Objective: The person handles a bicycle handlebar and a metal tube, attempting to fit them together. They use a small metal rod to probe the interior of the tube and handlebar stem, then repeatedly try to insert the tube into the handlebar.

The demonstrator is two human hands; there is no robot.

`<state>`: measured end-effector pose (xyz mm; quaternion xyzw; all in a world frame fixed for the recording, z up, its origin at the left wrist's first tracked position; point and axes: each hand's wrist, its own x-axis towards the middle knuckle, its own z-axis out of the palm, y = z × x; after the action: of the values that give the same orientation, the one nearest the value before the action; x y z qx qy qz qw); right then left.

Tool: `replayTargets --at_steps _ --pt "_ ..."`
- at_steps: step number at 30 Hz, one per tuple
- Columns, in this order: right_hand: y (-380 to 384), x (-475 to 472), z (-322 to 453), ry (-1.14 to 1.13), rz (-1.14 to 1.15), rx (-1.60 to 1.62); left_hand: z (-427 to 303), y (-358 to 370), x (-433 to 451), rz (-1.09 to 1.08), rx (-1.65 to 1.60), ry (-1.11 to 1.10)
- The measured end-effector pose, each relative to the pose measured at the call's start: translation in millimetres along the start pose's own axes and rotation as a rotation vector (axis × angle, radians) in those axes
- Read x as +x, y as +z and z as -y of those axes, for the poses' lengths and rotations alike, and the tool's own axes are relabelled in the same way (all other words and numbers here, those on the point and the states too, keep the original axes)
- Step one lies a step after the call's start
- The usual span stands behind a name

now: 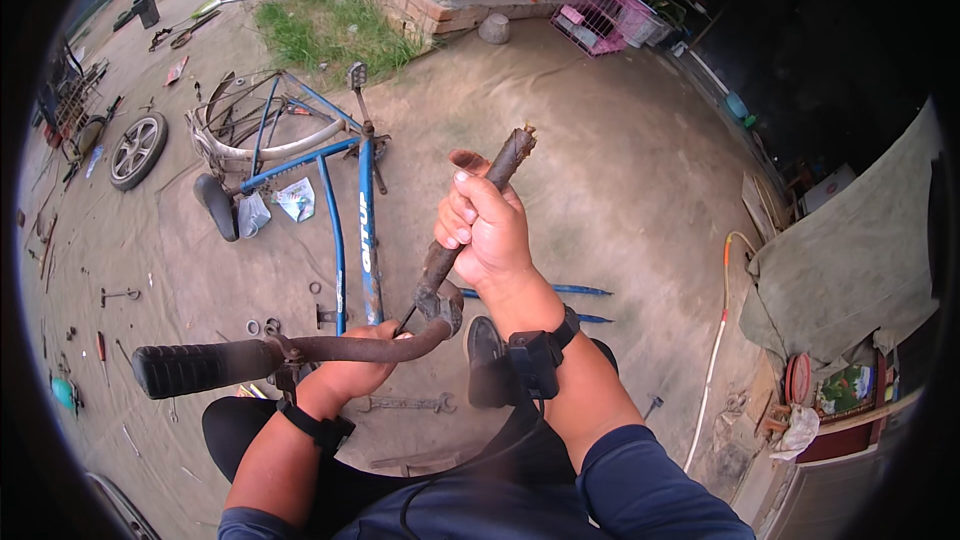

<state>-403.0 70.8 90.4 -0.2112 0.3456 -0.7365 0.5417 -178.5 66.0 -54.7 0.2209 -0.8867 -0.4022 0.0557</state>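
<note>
My right hand (484, 221) is closed around the rusty stem tube of a bicycle handlebar (442, 259), whose broken-looking end points up and away from me. The rusty bar (352, 349) curves left from the stem clamp to a black rubber grip (202, 369), with a brake lever mount beside it. Behind the bar, my left hand (367, 371) holds a thin dark tool (406, 319) near the clamp; its kind is hidden. A blue bicycle frame (367, 217) lies on the ground just beyond my hands, with a pedal, a saddle (215, 206) and a bent mudguard.
An open-end wrench (409, 403) lies before my legs. The blue fork (577, 289) rests near my shoe (486, 349). Leftward are a small wheel (139, 151), metal rings (262, 326), a screwdriver (102, 351) and scattered tools. A hose (709, 390) runs along the right, near draped cloth (847, 262).
</note>
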Motion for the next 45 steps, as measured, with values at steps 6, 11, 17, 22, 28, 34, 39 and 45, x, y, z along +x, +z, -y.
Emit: replayTargets --at_steps 6,11,17,22,28,34,39,45 --pt "-12.7 5.9 -3.0 -0.015 -0.078 0.028 -6.3 -9.4 -3.2 0.028 -0.237 -0.083" --pt "-25.0 20.9 25.8 -0.18 -0.174 0.0 3.4 1.0 -17.5 0.107 -0.055 -0.228" --pt "-45.2 21.9 15.5 -0.188 -0.256 -0.069 -12.6 -6.7 -4.4 -0.227 -0.716 -0.511" --pt "-55.8 27.2 -13.3 -0.116 -0.321 -0.063 15.7 19.1 -20.8 0.03 0.02 -0.538" --pt "-81.9 36.5 -45.0 -0.026 -0.392 -0.066 39.2 69.0 -39.0 0.374 0.111 -0.549" --pt "-95.0 48.8 -94.6 0.094 -0.386 -0.055 54.4 107.3 -48.1 0.446 0.103 -0.549" --pt "-108.1 56.9 -120.7 0.136 -0.431 -0.001 48.9 123.8 -43.7 0.532 0.049 -0.596" --pt "-127.7 59.4 -150.5 0.217 -0.484 0.06 39.7 90.2 -22.4 0.408 0.011 -0.694"
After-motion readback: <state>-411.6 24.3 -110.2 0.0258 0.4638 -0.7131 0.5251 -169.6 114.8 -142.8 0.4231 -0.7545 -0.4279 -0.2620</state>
